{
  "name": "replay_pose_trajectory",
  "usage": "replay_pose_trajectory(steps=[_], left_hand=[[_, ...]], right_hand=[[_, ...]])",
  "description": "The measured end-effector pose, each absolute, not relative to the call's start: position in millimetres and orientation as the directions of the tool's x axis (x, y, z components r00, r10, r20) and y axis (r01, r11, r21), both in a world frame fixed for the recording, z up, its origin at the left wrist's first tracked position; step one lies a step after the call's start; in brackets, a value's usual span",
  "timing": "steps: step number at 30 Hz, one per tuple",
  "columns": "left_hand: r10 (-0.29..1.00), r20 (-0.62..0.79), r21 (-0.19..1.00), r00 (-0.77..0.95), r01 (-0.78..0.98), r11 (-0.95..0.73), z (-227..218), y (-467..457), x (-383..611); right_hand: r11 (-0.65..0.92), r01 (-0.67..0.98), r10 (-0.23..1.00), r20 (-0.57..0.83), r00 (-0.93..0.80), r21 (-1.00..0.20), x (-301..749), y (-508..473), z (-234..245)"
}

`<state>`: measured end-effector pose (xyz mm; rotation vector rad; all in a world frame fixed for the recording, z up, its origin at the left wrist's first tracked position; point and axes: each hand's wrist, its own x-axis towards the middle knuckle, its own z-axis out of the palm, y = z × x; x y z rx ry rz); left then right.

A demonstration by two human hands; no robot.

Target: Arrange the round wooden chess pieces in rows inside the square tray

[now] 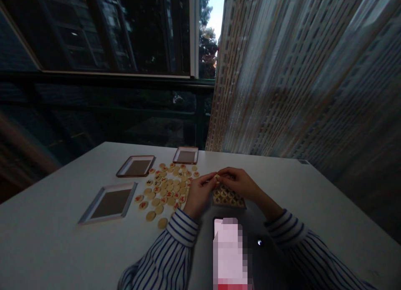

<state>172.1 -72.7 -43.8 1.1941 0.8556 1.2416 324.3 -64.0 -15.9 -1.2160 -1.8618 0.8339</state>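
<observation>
Between the fingertips of my left hand (200,194) and my right hand (239,182) is a round xiangqi piece (217,178), pinched by both. Just under my right hand sits a shallow box (230,206) with rows of xiangqi pieces, dark characters facing up; its far part is hidden by my fingers. To the left of my left hand spreads a loose heap of wooden xiangqi pieces (169,188). Some show red characters, a few show dark ones, and others have a blank face up.
Three shallow open trays or lids stand left and behind the heap: a grey-edged one (130,202), a brown-edged one (120,172) and a smaller one (197,155). A phone (230,256) with a blurred screen lies near me. Behind the white table (50,223) hangs a curtain (266,73).
</observation>
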Motion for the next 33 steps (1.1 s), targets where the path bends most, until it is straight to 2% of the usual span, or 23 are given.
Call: replay_pose_trajectory(steps=[5,9,12,21,26,33], left_hand=[[0.988,0.084,0.962,0.126,-0.268,-0.047,-54.2,-71.7,175.0],[0.999,0.045,0.945,0.021,-0.325,-0.036,-59.1,-69.4,176.5],[1.0,0.024,0.942,0.011,-0.334,-0.019,-59.9,-68.8,175.6],[0.994,0.068,0.97,-0.086,-0.229,-0.086,-64.5,-67.0,172.3],[0.989,0.13,0.975,-0.072,-0.173,-0.141,-70.9,-64.8,171.3],[0.992,0.115,0.976,-0.041,-0.182,-0.121,-68.4,-66.3,171.2]], right_hand=[[0.29,0.433,0.951,0.206,-0.232,-0.853,323.3,-60.7,-22.1],[0.277,0.396,0.949,0.185,-0.255,-0.875,320.4,-56.1,-25.8],[0.286,0.391,0.942,0.182,-0.281,-0.875,318.2,-53.1,-27.3],[0.311,0.356,0.925,0.195,-0.325,-0.881,321.8,-50.4,-36.4],[0.357,0.409,0.911,0.215,-0.353,-0.84,322.9,-52.0,-36.2],[0.396,0.474,0.901,0.235,-0.364,-0.786,321.0,-54.3,-33.0]])
